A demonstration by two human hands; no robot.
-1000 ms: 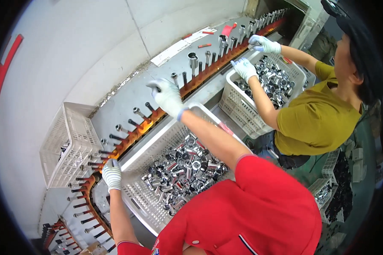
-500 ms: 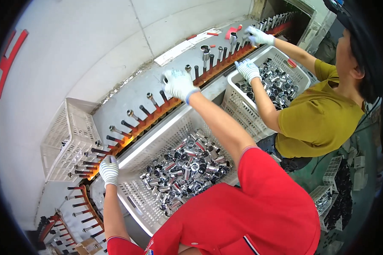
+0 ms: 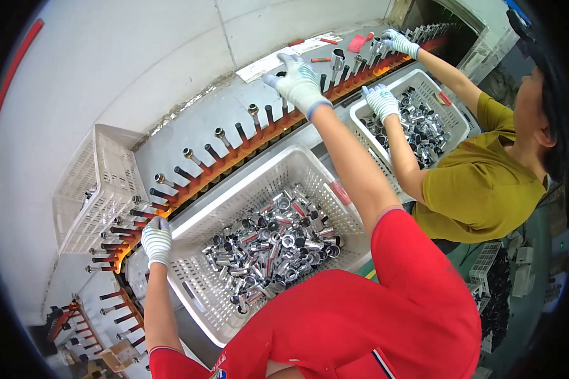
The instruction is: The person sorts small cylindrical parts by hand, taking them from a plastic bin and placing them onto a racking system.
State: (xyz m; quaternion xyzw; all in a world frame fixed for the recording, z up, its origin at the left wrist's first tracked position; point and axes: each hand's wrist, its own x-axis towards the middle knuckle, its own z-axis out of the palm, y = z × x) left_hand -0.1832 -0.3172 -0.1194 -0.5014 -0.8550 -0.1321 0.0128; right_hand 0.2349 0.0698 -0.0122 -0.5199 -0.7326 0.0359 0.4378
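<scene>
My right hand (image 3: 297, 82), in a white knit glove, reaches far out over the orange conveyor rail (image 3: 234, 161) with its row of dark upright pegs. Its fingers are spread and nothing shows in them. Some pegs carry shiny metal sleeves (image 3: 253, 110). My left hand (image 3: 156, 240), also gloved, rests with curled fingers at the left corner of the white plastic basket (image 3: 199, 297). What it grips is hidden. The basket holds several loose chrome sleeves (image 3: 272, 246).
A co-worker in an olive shirt (image 3: 480, 183) stands on my right, one gloved hand (image 3: 381, 101) over a second basket of sleeves (image 3: 452, 120), the other (image 3: 398, 43) at the rail. An empty white basket (image 3: 91, 189) stands left, behind the rail.
My right hand has travelled rightward along the peg row and its fingers have spread. My left hand has stayed at the basket's corner. The co-worker's hands have shifted slightly.
</scene>
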